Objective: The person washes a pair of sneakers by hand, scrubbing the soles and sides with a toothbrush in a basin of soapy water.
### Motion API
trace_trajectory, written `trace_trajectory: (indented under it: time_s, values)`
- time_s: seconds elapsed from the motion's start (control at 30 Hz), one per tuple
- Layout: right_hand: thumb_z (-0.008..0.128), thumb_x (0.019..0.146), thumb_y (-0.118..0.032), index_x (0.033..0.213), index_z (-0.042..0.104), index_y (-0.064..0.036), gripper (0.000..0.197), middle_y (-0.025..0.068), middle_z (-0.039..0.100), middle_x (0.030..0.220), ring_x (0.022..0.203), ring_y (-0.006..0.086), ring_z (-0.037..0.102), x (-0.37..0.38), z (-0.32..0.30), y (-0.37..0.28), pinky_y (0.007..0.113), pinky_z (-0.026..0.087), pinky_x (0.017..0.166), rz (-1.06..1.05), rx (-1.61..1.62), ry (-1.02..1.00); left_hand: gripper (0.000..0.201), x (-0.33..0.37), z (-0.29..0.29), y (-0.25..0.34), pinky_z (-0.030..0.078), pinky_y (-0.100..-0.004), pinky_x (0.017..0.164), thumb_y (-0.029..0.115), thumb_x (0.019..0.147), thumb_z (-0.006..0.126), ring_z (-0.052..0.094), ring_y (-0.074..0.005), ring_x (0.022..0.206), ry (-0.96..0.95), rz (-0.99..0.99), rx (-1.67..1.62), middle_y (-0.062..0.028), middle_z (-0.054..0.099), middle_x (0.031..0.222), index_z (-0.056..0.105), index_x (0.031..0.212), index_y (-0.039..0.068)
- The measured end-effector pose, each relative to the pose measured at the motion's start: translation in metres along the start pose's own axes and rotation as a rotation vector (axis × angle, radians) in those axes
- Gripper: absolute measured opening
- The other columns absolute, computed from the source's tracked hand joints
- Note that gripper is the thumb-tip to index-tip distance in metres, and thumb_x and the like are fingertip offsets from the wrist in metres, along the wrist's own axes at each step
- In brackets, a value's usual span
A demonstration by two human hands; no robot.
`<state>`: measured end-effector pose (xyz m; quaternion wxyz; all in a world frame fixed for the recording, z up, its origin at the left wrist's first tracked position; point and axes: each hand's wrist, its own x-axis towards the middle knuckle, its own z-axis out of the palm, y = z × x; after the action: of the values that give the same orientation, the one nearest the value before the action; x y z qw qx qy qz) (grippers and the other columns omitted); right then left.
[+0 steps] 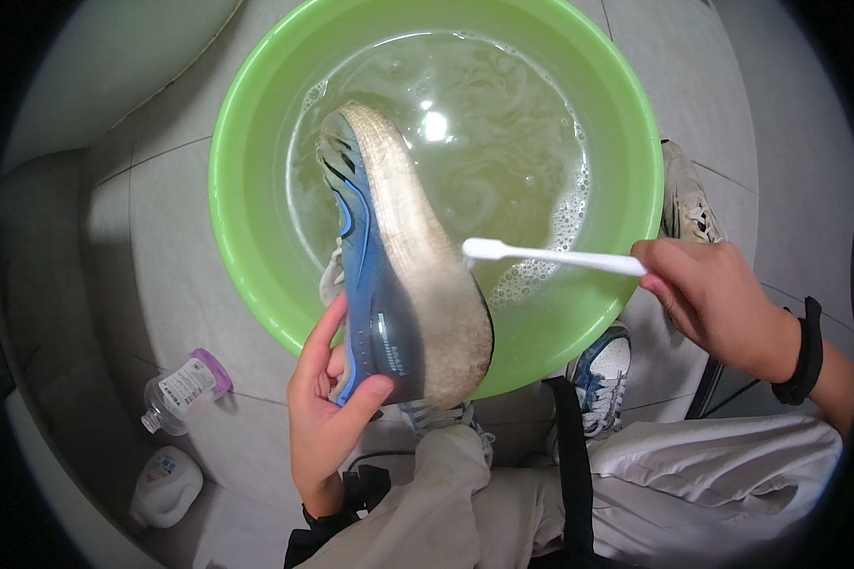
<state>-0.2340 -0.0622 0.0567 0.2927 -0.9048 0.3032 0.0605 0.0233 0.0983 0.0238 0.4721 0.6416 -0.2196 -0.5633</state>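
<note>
A blue sports shoe [362, 237] with a dirty white midsole [417, 237] is tilted on its side over the basin, toe end pointing away from me. My left hand [327, 403] grips it by the near end, thumb on the blue side and fingers behind. My right hand [707, 299] is closed around the handle of a white brush [560, 256], shaped like a large toothbrush. The brush head lies beside the midsole's right edge; whether it touches cannot be made out. Below them the green basin [247, 218] holds cloudy, soapy water [484, 142] with foam along its edge.
Another worn light shoe [688, 199] stands on the tiled floor [171, 237] right of the basin. To the left lie a clear bottle [176, 396] with a purple base and a white jug [166, 486]. My own shoe [603, 379] is close under the basin's near rim.
</note>
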Motion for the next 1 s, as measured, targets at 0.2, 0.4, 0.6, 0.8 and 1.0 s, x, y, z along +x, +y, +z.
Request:
trace_trajectory:
  time_s: [0.2,0.4,0.6,0.8,1.0]
  values:
    - [0.05,0.083,-0.019,0.088,0.05,-0.006,0.014,0.0037,0.047,0.062,0.051,0.0164,0.052,-0.002,-0.011,-0.014,0.029,0.04,0.041,-0.181,-0.041,-0.046,0.067,-0.002,-0.007,-0.001,0.04,-0.0211,0.079,-0.001,0.074,0.059,0.055,-0.0126,0.091,-0.065,0.004,-0.011,-0.0121,0.058,0.102,0.023,0.131,-0.004]
    - [0.056,0.077,-0.021,0.089,0.049,-0.0095,0.018,-0.0014,0.04,0.061,0.049,0.0095,0.048,0.002,-0.007,-0.023,0.025,0.038,0.037,-0.343,-0.248,-0.022,0.066,-0.001,-0.006,0.0,0.041,-0.0204,0.077,-0.001,0.075,0.059,0.056,-0.0122,0.089,-0.061,0.016,0.011,-0.0123,0.059,0.102,0.024,0.131,-0.004]
    - [0.054,0.077,-0.022,0.092,0.05,-0.0108,0.02,-0.0004,0.042,0.062,0.049,0.011,0.049,0.005,-0.003,-0.016,0.026,0.039,0.039,-0.292,-0.208,-0.01,0.065,-0.001,-0.005,0.001,0.041,-0.0192,0.075,-0.001,0.076,0.058,0.056,-0.0116,0.088,-0.061,0.006,0.005,-0.0129,0.058,0.103,0.024,0.131,-0.005]
    - [0.049,0.082,-0.025,0.089,0.05,-0.0086,0.018,0.0038,0.049,0.061,0.053,0.0183,0.054,0.011,-0.003,-0.008,0.03,0.041,0.043,-0.137,-0.052,-0.032,0.065,0.0,-0.006,0.002,0.042,-0.0197,0.076,-0.003,0.075,0.057,0.056,-0.0119,0.089,-0.086,0.0,0.007,-0.0133,0.058,0.104,0.024,0.131,-0.005]
    - [0.044,0.086,-0.025,0.086,0.048,-0.0077,0.017,0.0067,0.052,0.064,0.055,0.024,0.054,0.016,-0.01,-0.008,0.034,0.041,0.047,-0.081,-0.058,-0.063,0.065,0.0,-0.005,0.002,0.042,-0.0203,0.076,-0.003,0.075,0.058,0.056,-0.0116,0.088,-0.075,0.012,-0.006,-0.0124,0.058,0.103,0.024,0.131,-0.005]
